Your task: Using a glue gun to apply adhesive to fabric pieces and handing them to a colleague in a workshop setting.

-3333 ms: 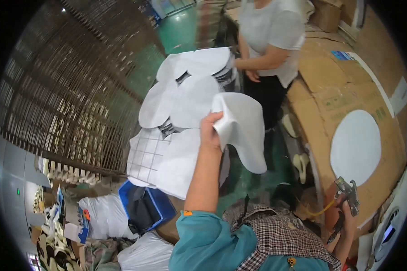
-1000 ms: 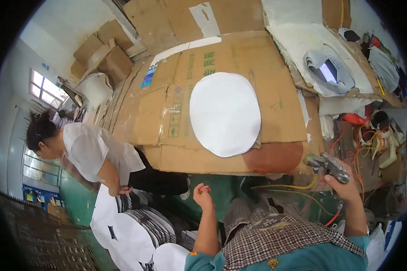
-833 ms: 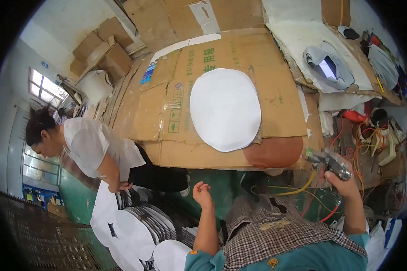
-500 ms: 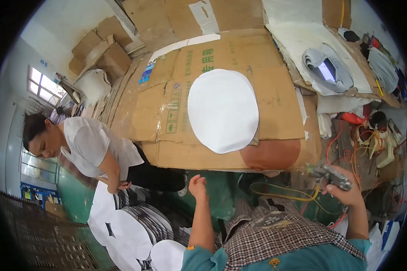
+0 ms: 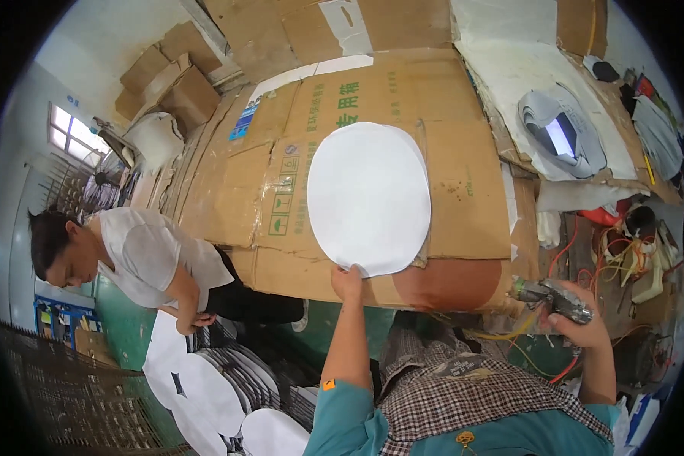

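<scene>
A white oval sheet point(image 5: 368, 197) lies flat on the cardboard-covered table point(image 5: 463, 190); a second edge along its right side hints at more than one layer. My left hand point(image 5: 347, 282) is at the sheet's near edge, fingers closed on it by the lower left. To the right, beyond the table's near corner, my right hand point(image 5: 579, 325) is wrapped round a grimy metal spray gun point(image 5: 551, 296). Its nozzle points left, toward the table. A reddish-brown patch point(image 5: 448, 285) marks the cardboard at the near edge.
Fanned white sheets with dark edges point(image 5: 213, 384) are stacked low at the left, beside a co-worker point(image 5: 156, 254) in a white shirt. A yellow hose point(image 5: 505, 333) hangs by the table's edge. On the right are a lit phone point(image 5: 561, 137) in grey cloth and tangled cords point(image 5: 615, 254).
My left hand has reached forward from in front of the table and taken hold of the sheet's near edge. The sheet sits slightly nearer to me. The spray gun stays in my right hand.
</scene>
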The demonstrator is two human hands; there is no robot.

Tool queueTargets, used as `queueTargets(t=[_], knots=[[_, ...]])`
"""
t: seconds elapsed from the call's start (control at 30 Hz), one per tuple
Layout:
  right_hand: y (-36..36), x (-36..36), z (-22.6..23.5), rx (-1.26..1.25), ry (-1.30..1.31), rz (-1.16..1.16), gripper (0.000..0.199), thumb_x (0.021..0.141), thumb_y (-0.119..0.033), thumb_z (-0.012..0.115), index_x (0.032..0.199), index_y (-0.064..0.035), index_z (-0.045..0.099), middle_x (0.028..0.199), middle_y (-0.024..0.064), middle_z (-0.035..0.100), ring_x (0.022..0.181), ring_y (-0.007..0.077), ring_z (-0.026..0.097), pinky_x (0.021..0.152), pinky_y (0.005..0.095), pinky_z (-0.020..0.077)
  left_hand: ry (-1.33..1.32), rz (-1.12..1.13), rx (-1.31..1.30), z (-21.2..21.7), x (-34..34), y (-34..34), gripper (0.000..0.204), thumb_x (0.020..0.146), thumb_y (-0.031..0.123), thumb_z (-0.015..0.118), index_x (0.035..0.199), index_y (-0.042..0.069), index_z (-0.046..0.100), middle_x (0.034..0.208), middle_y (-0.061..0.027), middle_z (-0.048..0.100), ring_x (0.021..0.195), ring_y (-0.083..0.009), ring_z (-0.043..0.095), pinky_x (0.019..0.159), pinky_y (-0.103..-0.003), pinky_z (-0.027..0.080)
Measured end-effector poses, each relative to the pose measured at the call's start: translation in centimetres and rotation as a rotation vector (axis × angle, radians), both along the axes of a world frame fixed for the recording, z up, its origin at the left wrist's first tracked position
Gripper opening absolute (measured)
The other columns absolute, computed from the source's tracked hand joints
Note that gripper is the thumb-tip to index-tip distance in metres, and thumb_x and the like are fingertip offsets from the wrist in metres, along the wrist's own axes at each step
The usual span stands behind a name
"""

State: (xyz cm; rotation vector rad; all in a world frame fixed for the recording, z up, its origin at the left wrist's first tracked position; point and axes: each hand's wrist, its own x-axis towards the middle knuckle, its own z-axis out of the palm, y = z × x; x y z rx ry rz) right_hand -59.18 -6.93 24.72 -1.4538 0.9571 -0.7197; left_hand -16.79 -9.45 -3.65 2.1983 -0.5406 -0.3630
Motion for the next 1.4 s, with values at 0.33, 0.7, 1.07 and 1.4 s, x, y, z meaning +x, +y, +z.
queueTargets(t=[0.33, 0.7, 1.07, 1.4], knots=[[-4.3, -1.7, -0.8, -0.039, 0.054, -0.143, 0.049, 0.078, -0.010, 0.065, 0.122, 0.0036, 0.048, 0.093, 0.0076, 0.059, 0.077, 0.0101, 0.056, 0.068, 0.0271, 0.0496, -0.018, 0.053, 0.102, -1.1, 0.4, -0.7, 0.014, 0.070, 0.017, 0.059, 0.071, 0.003, 0.060, 0.076, -0.0151, 0.064, 0.073, -0.0313, 0.061, 0.068, -0.039, 0.048], [-6.9, 0.4, -2.4, 0.020, -0.174, -0.225, 0.045, 0.078, -0.009, 0.065, 0.117, 0.0046, 0.048, 0.082, 0.0072, 0.060, 0.071, 0.0130, 0.058, 0.064, 0.0273, 0.0493, 0.331, 0.292, -0.192, -0.6, -0.3, -1.9, 0.017, 0.072, 0.013, 0.061, 0.079, 0.000, 0.053, 0.082, -0.0124, 0.060, 0.067, -0.0232, 0.056, 0.062, -0.035, 0.046], [-7.7, -1.7, -1.9, 0.054, 0.000, 0.040, 0.047, 0.077, -0.013, 0.068, 0.117, 0.0033, 0.050, 0.080, 0.0051, 0.061, 0.074, 0.0121, 0.058, 0.066, 0.0271, 0.0488, 0.921, 0.337, -0.454, 0.8, -2.9, -1.1, 0.034, 0.075, 0.000, 0.058, 0.108, 0.005, 0.052, 0.097, -0.0086, 0.058, 0.077, -0.0230, 0.060, 0.051, -0.034, 0.052], [-6.7, 0.1, -1.5, 0.024, -0.164, -0.025, 0.042, 0.084, -0.019, 0.061, 0.117, 0.0032, 0.047, 0.083, 0.0090, 0.059, 0.078, 0.0179, 0.058, 0.071, 0.0315, 0.0475, 0.953, -0.042, -0.903, 10.3, -0.5, -4.5, 0.054, 0.076, -0.010, 0.049, 0.126, 0.010, 0.041, 0.114, -0.0108, 0.052, 0.093, -0.0233, 0.058, 0.067, -0.031, 0.053]])
